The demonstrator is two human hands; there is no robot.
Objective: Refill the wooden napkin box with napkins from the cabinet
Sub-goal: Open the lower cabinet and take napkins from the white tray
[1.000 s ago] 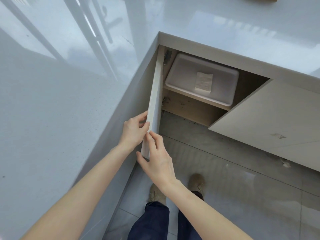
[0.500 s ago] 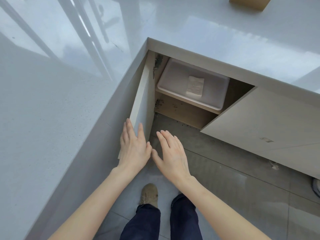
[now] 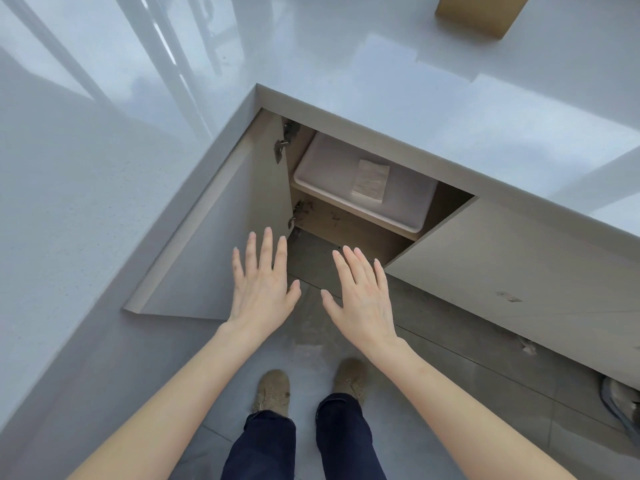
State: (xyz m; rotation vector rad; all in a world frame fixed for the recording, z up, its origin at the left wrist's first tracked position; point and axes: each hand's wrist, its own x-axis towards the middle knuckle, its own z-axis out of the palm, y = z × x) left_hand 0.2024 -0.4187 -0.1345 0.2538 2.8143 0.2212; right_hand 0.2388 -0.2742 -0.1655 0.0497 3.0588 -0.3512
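On the upper shelf of the open cabinet [image 3: 363, 216], a small stack of napkins [image 3: 370, 181] lies in a pale plastic tray [image 3: 318, 171]. At the far right edge of the glossy white countertop [image 3: 346, 64] stands the wooden box [image 3: 481, 12], only partly in view and well apart from the napkins. Nearer, both hands hover flat with fingers spread and hold nothing: the left hand [image 3: 261, 289] in front of the opened door [image 3: 221, 244], the right hand [image 3: 363, 296] above the grey floor [image 3: 450, 375]. Below them stand two tan shoes [image 3: 272, 389].
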